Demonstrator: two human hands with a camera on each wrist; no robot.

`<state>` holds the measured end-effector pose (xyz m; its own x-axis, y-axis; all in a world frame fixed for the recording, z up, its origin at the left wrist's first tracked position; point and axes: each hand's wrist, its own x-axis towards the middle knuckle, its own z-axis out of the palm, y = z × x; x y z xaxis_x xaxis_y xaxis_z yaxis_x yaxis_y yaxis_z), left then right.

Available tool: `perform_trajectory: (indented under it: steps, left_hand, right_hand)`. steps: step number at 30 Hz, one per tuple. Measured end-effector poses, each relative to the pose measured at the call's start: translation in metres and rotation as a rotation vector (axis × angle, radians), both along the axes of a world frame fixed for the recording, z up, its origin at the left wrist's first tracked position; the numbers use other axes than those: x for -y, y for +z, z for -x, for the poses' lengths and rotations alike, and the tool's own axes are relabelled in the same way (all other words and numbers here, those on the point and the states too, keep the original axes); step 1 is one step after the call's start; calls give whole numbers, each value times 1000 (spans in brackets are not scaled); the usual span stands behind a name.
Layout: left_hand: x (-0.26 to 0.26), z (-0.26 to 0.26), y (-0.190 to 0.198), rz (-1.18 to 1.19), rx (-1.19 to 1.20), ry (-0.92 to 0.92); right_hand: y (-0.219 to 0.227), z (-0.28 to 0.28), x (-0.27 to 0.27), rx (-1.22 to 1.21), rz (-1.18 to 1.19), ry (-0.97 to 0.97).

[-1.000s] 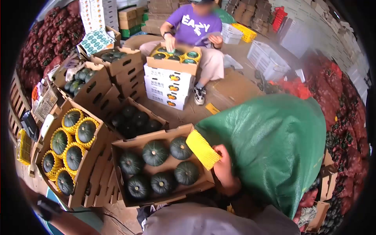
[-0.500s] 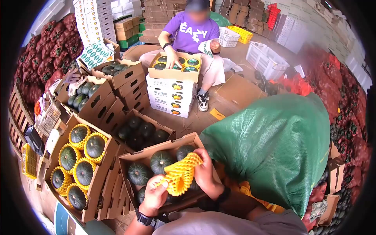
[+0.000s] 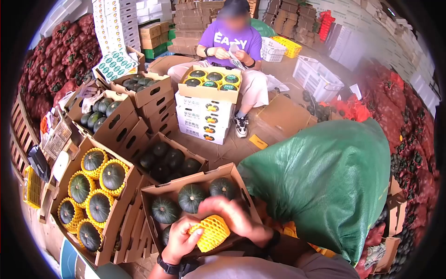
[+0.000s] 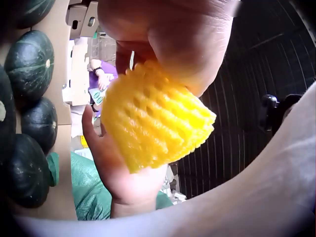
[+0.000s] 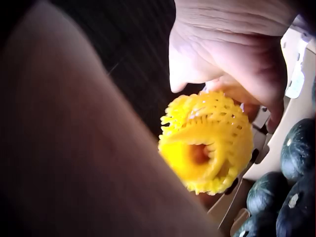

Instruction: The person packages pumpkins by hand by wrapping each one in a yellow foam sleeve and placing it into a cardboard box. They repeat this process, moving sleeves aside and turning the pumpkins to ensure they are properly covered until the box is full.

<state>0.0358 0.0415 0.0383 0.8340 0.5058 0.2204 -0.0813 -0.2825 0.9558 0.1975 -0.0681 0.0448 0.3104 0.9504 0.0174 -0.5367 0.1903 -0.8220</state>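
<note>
Both hands hold a yellow foam net sleeve [image 3: 211, 232] low in the head view, just above a cardboard box [image 3: 153, 191] of bare dark green squashes [image 3: 191, 197]. My left hand [image 3: 186, 235] grips the net's left side, my right hand [image 3: 228, 213] curls over its top. In the left wrist view the net [image 4: 154, 118] is bunched between the left hand [image 4: 173, 34] and the right hand [image 4: 123, 173]. The right wrist view shows the net [image 5: 207, 143] hollow, with an open mouth, under the right hand [image 5: 232, 54]. Part of the squashes is hidden by the hands.
A big green sack [image 3: 325, 176] bulges at the right. A box of netted squashes [image 3: 93, 195] sits at the left, with more open boxes [image 3: 165, 156] behind. A person in a purple shirt [image 3: 232, 39] sits beyond stacked cartons [image 3: 204, 114]. Red mesh bags line both sides.
The right hand brought a flat net from beside the sack. Both hands then stretched it and now hold it rounded, lower over the box. The seated person's hand left their box.
</note>
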Motion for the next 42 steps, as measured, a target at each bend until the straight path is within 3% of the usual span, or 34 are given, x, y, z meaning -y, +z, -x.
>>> perform_trajectory:
  steps: [2, 3, 4, 6, 7, 8, 9, 10, 11, 12, 13, 14, 18, 20, 23, 24, 26, 28, 29, 30, 31, 32, 35, 36, 39, 40, 42]
  left_hand:
    - [-12, 13, -29, 501, 66, -182]
    - [-11, 18, -19, 912, 103, -367]
    - [-14, 18, -31, 925, 291, -591]
    - [2, 15, -32, 1001, 594, -588]
    - [4, 17, -30, 1108, 580, -571]
    - [4, 20, -26, 1283, 503, -643]
    - [9, 3, -11, 1295, 569, -707]
    - [16, -12, 3, 1308, 631, -768]
    - [17, -9, 7, 1278, 549, -626]
    - [16, -6, 8, 1242, 470, -487]
    - [15, -4, 8, 1202, 394, -351]
    - [11, 1, -5, 1198, 393, -341]
    - [17, 9, -41, 1161, 263, -167]
    - [18, 13, -51, 1108, 231, -136]
    - [23, 12, -24, 1057, 101, -119]
    - [24, 9, -29, 954, 8, -109]
    - [30, -10, -32, 466, -27, -55]
    - [24, -33, -13, 554, 214, 254]
    - [12, -35, -10, 695, 334, 277]
    - [5, -34, -6, 702, 408, 245]
    - [3, -30, -3, 832, 419, 184]
    - [4, -26, -2, 968, 430, 119]
    - [17, -14, -27, 1436, 501, -130]
    - [23, -14, -32, 1502, 512, -183]
    - [28, -7, -29, 1426, 452, -224]
    - [28, -8, -21, 1337, 393, -190]
    - [30, -15, -9, 1127, 278, -87]
  right_hand:
    - [8, 6, 9, 1001, 183, 297]
    - [-5, 6, 12, 523, 144, 249]
    - [-19, -1, 8, 442, 82, 127]
    - [-30, 3, 11, -22, 132, 206]
    - [-35, 15, 11, -74, 102, 419]
    - [-33, 34, 18, -238, 110, 390]
    - [-30, 31, 19, -294, 100, 379]
    - [-34, 21, 17, 239, 67, 243]
    - [-39, 10, 14, 766, 119, 42]
    - [-27, -12, 15, 1280, 85, -21]
    - [-22, -16, 24, 1516, 369, 91]
    - [-20, -15, 32, 1727, 669, 210]
    - [-57, -2, 30, 1929, 768, 235]
    - [-62, -20, 28, 1675, 730, 262]
    - [-69, -43, 25, 560, 481, -11]
    - [-61, -31, 17, 542, 406, -204]
    - [-9, -5, 20, 258, 415, -218]
    - [-3, 4, 27, 387, 212, -96]
    - [-12, 0, 31, 397, 155, -83]
    - [-17, -4, 29, 406, 99, -73]
    - [-19, -3, 29, 206, 163, -134]
    - [-22, -8, 25, 166, 234, -67]
    - [-78, 5, 11, -167, 250, 366]
    - [-69, 6, 9, -350, 238, 501]
    - [-65, -15, 9, -539, -22, 429]
    - [-28, -17, 7, -486, 141, 237]
    - [-34, -27, 7, -140, 22, -79]
